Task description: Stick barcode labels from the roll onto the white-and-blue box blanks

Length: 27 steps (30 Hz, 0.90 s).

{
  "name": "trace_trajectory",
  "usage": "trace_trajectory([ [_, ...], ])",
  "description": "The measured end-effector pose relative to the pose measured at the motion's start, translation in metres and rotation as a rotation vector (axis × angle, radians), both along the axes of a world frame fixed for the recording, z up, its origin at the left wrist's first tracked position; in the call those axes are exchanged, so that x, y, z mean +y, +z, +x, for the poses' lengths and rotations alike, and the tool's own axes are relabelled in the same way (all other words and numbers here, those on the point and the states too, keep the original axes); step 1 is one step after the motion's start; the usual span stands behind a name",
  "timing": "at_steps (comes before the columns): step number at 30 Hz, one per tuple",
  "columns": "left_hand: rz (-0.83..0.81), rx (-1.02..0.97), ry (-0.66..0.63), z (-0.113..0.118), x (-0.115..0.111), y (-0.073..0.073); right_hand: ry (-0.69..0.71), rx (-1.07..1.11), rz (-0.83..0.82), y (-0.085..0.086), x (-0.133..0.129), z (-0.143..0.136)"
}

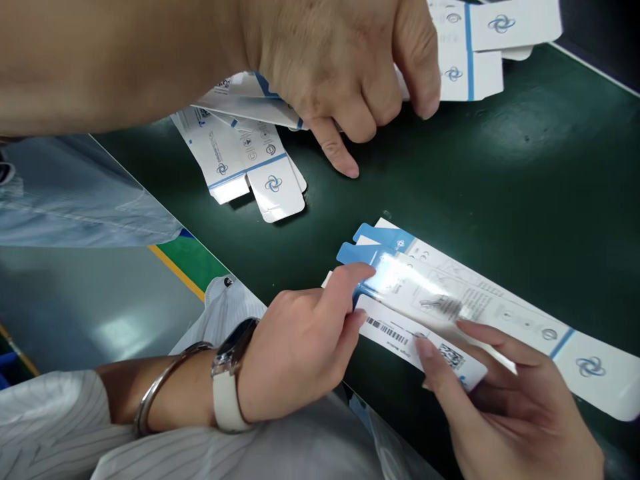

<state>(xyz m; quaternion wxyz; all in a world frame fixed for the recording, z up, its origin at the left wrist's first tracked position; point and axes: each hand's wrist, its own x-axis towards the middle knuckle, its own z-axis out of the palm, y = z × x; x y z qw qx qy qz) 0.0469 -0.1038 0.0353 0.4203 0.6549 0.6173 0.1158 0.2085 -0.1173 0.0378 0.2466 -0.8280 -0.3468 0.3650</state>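
Note:
A long white and blue flattened carton (440, 300) lies at a slant on the table, its printed face up. My left hand (300, 340), wearing a watch, grips its blue end, with the index finger on top and the thumb at the near edge. A narrow panel with a barcode and a QR code (395, 333) stands along the carton's near side. My right hand (520, 400) pinches this panel near the QR code; its thumb is in front and its other fingers are behind. Another flattened carton (387, 237) shows just beyond the first, partly covered by it.
A co-worker's hand (345, 67) reaches in from the left over a pile of flattened cartons (240, 150). More cartons (485, 40) lie beyond that hand. The dark green table (525, 167) has its near edge running diagonally. The co-worker's jeans (75, 193) are at the left.

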Motion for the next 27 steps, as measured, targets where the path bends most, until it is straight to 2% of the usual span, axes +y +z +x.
trace_trajectory([
  [12,-0.057,0.026,-0.023,0.0012,0.0032,0.0035,0.017,0.021,0.008,0.0046,0.0080,-0.0064],
  [20,-0.058,0.024,-0.025,0.0008,0.0021,0.0031,0.039,-0.060,-0.050,0.0044,0.0078,-0.0041],
  [27,-0.044,0.018,-0.012,0.0004,0.0032,0.0020,0.047,-0.054,-0.028,0.0039,0.0075,-0.0049],
])
